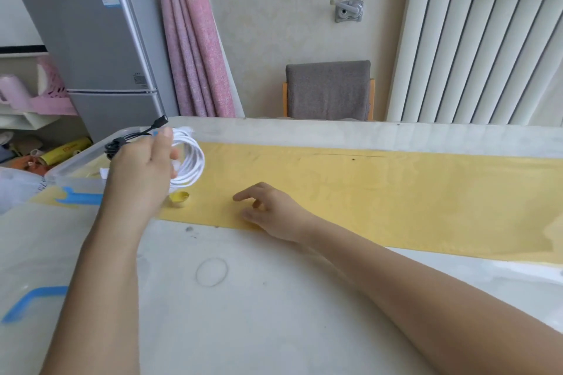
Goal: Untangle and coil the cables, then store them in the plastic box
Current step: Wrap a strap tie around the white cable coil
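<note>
**White coil gripped beside the open box**

Far left of the frame: a clear plastic box (76, 169), open on top, with a blue latch on its near wall, set on the left end of the pale table (274, 313). Lower left: a translucent lid (33, 298) with a blue clip, flat on the tabletop.

Just right of the box and raised above the table: the left hand (143, 167), curled round a white cable (192, 161) wound into a neat round coil at the hand's right side. Along the hand's upper edge: a black cable (117, 144), bunched, with a plug end aimed at the upper right above the box's far rim. Cannot tell whether pinched in the same grip, hidden as it is behind the hand.

Below the coil, on the yellow mat (396, 192): a small yellow ring (179, 197), just right of the left wrist. Lower centre, on bare tabletop: a thin clear band (211, 271).

Right of centre: the right hand (268, 207), resting on the mat's near edge, loosely bent and holding nothing.

Behind the table, left to right: a grey fridge (97, 39), a pink curtain (195, 39), a grey chair (329, 91), a white radiator (472, 39).
</note>
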